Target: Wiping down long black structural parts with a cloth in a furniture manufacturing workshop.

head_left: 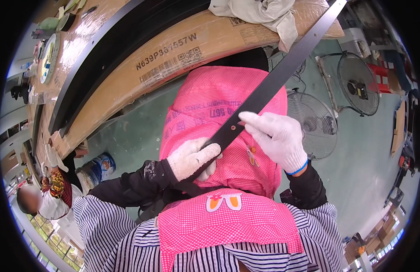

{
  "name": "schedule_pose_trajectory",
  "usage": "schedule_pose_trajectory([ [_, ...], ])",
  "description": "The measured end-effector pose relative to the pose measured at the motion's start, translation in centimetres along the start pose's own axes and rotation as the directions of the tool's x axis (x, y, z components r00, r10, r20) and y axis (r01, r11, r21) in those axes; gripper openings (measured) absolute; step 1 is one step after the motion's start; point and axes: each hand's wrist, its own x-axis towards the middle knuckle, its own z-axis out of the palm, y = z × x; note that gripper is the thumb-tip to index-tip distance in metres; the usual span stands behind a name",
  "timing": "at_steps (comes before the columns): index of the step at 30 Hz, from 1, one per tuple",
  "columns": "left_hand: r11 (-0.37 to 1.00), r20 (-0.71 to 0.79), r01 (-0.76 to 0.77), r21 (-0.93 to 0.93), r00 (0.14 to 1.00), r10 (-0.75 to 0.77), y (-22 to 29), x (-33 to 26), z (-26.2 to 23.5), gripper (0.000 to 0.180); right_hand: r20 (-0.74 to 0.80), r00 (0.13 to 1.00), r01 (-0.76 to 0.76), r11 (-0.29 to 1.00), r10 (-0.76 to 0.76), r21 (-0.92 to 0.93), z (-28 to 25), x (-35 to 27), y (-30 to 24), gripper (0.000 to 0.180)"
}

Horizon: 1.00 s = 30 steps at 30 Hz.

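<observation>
I had the left hand (188, 158) clamped on the bar (278, 82) — for steadiness, probably; the right hand's (279, 137) grip, I couldn't tell.

I see the left hand (192, 159) curled tight, thumb (209, 153) on top, fingers (209, 172) tucked under. The right hand (278, 137) is ahead and to its right, its bent fingers pointing left. Bare wrist (301, 171) peeks out behind it. The left arm (133, 185) comes in from its hand's left side.
</observation>
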Motion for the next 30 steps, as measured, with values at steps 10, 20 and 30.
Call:
schedule_pose_trajectory([
  [10, 1.0, -0.016, -0.019, 0.008, 1.0, 0.019, -0.3, 0.1, 0.0, 0.043, -0.414, 0.89, -0.153, 0.98, 0.192, 0.126, -0.8, 1.9, 4.0, 0.026],
  [20, 0.999, -0.043, -0.045, 0.009, 0.998, 0.045, -0.2, -0.2, 0.3, 0.045, -0.336, 0.931, -0.142, 0.989, 0.144, 0.032, -1.0, 2.3, 3.5, 0.025],
  [30, 1.0, -0.05, -0.013, -0.002, 0.999, 0.013, -0.1, -0.1, 0.3, 0.039, -0.33, 0.931, -0.155, 0.987, 0.158, 0.034, -0.9, 2.3, 3.4, 0.022],
])
